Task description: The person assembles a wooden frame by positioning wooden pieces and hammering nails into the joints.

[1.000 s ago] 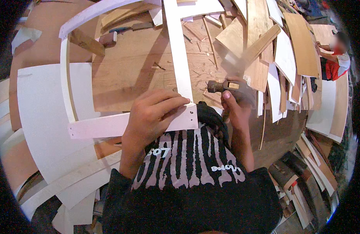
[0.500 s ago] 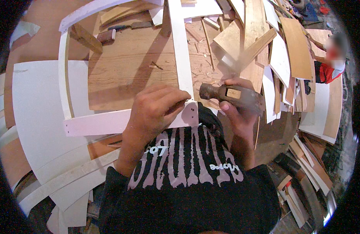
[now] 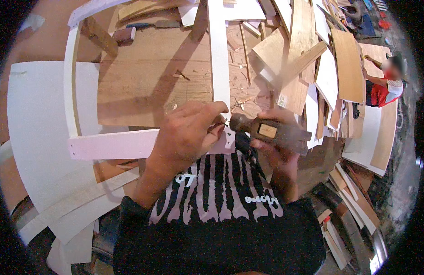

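White-painted wood makes up the frame (image 3: 112, 143) that fills the left and middle of the picture: a pale crosspiece runs level across the centre left, a curved rail climbs the left side, and a straight slat (image 3: 219, 64) drops from the top edge to meet the crosspiece at centre.

The left hand (image 3: 186, 135) lies over that joint, just below centre, its fingers bent and pressed together at the tips, pinching a small dark nail (image 3: 225, 123) against the corner where slat and crosspiece meet. The nail is tiny and partly hidden by the fingertips.

The right hand (image 3: 277, 151), just right of centre, is closed around a hammer (image 3: 269, 131). The hammer lies nearly level, its dark head pointing left, very close to the nail and the left fingertips; whether it touches the nail cannot be told. The fingers wrap under the tool, so most of the grip is hidden.

Under the frame a bare plywood sheet (image 3: 147, 78) shows in the upper middle, strewn with chips. Stacked boards (image 3: 340, 68) in brown and white fan across the upper right. A broad white panel (image 3: 35, 119) lies at the left. Another person in a red top (image 3: 382, 89) sits at the far right edge. The black printed shirt (image 3: 221, 215) fills the bottom centre.
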The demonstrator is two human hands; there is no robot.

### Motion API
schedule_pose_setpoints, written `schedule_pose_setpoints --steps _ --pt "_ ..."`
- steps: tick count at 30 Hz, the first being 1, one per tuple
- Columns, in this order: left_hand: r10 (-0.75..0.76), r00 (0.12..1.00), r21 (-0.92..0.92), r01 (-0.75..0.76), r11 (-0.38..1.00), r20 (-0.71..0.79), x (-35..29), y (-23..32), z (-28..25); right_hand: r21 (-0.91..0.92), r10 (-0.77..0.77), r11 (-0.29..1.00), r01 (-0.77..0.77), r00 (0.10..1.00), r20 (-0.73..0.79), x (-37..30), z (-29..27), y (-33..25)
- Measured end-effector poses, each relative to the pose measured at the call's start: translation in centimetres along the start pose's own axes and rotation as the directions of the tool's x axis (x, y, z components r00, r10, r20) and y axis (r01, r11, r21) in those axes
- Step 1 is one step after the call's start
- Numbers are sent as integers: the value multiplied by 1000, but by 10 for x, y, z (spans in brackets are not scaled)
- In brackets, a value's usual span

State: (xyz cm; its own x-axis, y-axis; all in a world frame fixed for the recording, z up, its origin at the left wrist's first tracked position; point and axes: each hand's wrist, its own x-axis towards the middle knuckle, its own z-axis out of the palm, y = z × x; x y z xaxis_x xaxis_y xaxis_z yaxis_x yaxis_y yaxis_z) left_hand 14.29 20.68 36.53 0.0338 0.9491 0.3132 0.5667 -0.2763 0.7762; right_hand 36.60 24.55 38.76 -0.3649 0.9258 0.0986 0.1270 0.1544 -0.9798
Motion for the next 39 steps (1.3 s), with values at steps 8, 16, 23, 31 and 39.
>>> schedule_pose_setpoints --steps 8,16,23,31,39 --pt "18 1000 -25 -18 1000 -18 -3 -3 -1 -176 39 984 -32 999 35 14 4 -8" --pt "-1 999 5 1 1000 41 0 0 -12 -126 -11 992 2 998 -66 12 1 5" --pt "46 997 -1 -46 999 68 8 0 -9 -25 28 999 -33 987 -158 7 -2 8" --pt "-40 994 -14 42 999 100 8 3 -2 -19 30 999 -32 993 -113 -1 -8 12" --pt "2 995 13 -3 1000 97 10 4 -1 -69 -20 998 13 995 -102 -4 -21 21"
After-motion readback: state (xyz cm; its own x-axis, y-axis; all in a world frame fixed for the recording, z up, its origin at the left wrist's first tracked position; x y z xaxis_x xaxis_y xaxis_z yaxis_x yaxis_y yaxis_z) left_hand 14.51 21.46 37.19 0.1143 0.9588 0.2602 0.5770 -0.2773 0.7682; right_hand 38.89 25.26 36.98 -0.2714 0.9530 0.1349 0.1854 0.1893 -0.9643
